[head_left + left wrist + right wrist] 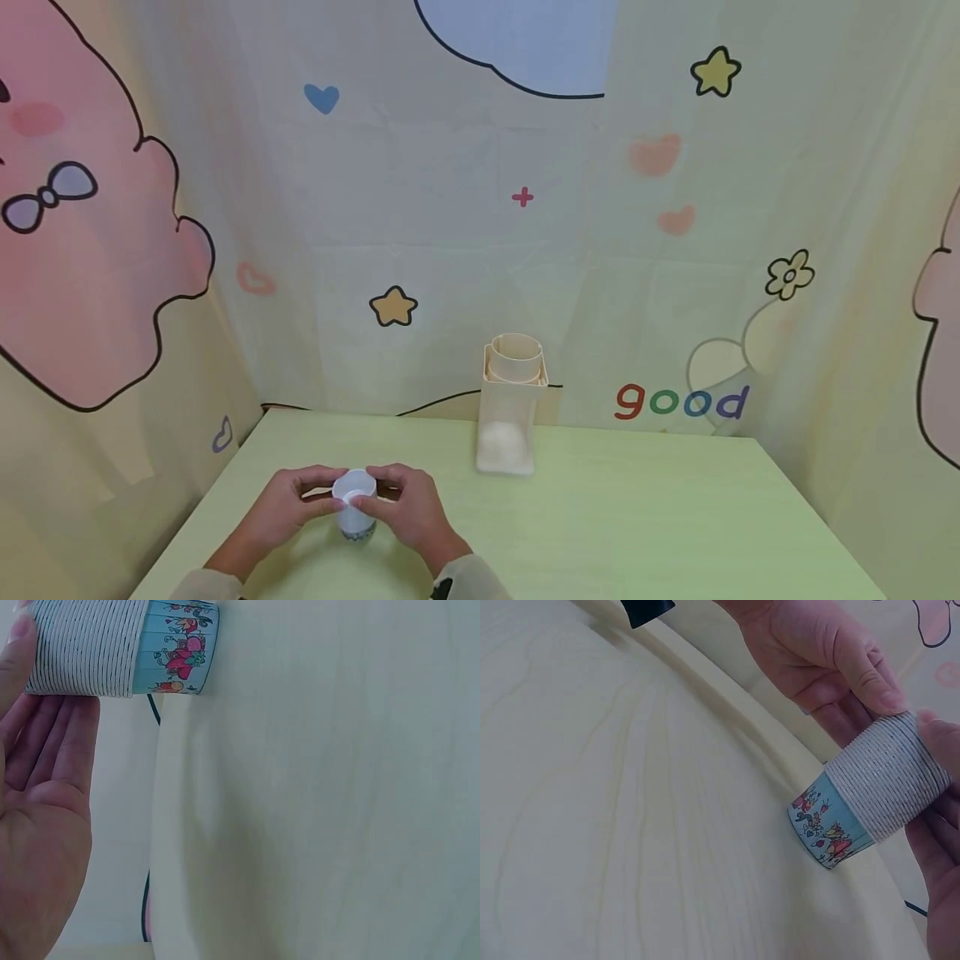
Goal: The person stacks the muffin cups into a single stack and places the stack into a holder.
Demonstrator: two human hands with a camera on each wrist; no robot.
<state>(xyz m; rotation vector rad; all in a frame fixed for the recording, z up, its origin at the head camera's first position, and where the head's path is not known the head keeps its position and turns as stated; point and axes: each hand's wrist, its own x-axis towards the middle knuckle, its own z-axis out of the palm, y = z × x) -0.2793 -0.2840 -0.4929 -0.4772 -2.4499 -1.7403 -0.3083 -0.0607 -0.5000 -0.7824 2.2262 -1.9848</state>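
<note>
A stack of nested paper cups (356, 518) stands mouth up over the table's near left part. Many rims run close together up its side, and the lowest cup (176, 646) shows a blue wall with red printed figures. My left hand (288, 504) grips the stack from the left, thumb in front and fingers behind. From the other side my right hand (408, 504) holds it the same way near the top. In the right wrist view, both the left hand (817, 664) and part of the right hand (941, 840) are around the upper rims.
A tall beige holder (507, 408) with a round tube (516, 360) in its square top stands at the table's back, right of the hands. The pale table (660, 517) ends at a printed curtain (465, 208) behind, with more curtain at both sides.
</note>
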